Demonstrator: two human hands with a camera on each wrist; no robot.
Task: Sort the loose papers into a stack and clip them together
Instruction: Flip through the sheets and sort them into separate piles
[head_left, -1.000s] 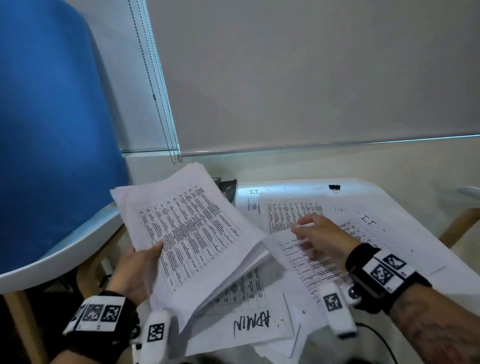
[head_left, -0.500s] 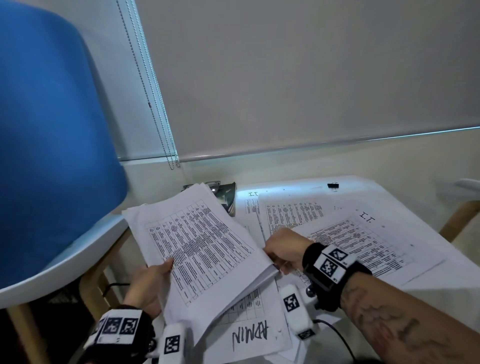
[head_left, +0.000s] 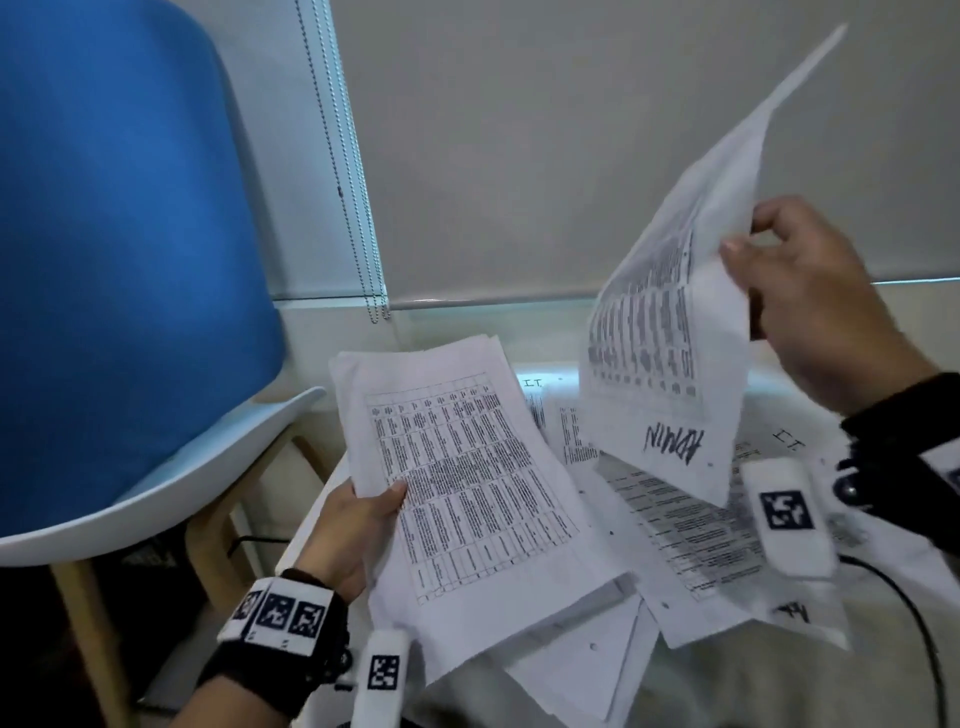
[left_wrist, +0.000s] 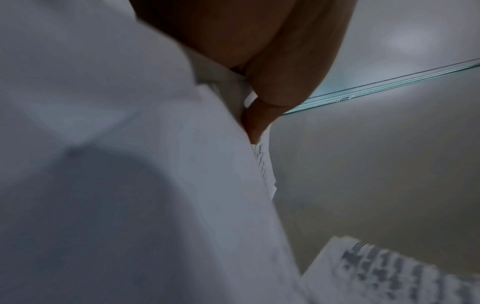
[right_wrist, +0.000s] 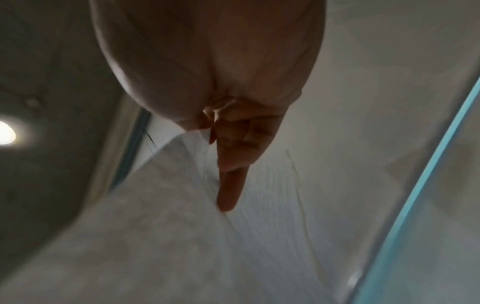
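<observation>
My left hand (head_left: 358, 525) grips a stack of printed sheets (head_left: 467, 478) by its left edge, thumb on top, held tilted above the table. In the left wrist view a finger (left_wrist: 259, 121) presses against the stack's edge (left_wrist: 182, 185). My right hand (head_left: 810, 301) pinches a single sheet marked "ADMIN" (head_left: 670, 364) and holds it high in the air, right of the stack. The right wrist view shows a finger (right_wrist: 231, 185) lying on that sheet (right_wrist: 182, 226). More loose printed papers (head_left: 691, 540) lie spread on the white table (head_left: 883, 415).
A blue chair with a white shell (head_left: 130, 260) and wooden legs stands close on the left. A roller blind (head_left: 571, 130) with a bead chain (head_left: 343, 182) hangs behind the table. A black cable (head_left: 909, 613) runs by my right wrist.
My right hand reached under the held stack, took the "ADMIN" sheet from the table and lifted it up and to the right. The left hand keeps holding the stack.
</observation>
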